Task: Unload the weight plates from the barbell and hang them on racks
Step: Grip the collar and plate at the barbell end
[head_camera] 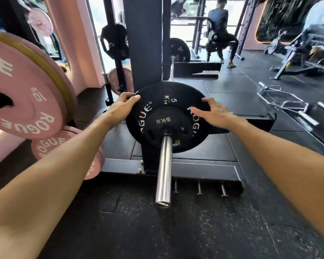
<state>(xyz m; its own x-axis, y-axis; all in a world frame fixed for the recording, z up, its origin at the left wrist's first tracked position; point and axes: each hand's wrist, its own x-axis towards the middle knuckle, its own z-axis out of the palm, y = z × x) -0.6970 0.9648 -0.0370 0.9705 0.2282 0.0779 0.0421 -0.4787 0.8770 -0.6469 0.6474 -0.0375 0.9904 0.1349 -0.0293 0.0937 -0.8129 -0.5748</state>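
A chrome barbell sleeve (164,169) points toward me at the centre. Two black plates sit on it: a small 5 kg plate (164,121) in front of a larger black Rogue plate (168,92). My left hand (123,103) grips the larger plate's upper left rim, thumb on its face. My right hand (211,112) lies on the plate's right side with fingers spread, thumb on the face. At the bar's far end sits another black plate (180,50). Pink Rogue plates (24,101) hang on rack pegs at the left.
A dark rack upright (144,40) rises just behind the plates, on a black platform (195,163). More pink plates (51,146) hang low left. A hex bar (284,101) lies on the floor at right. A person (220,32) sits on a machine at the back.
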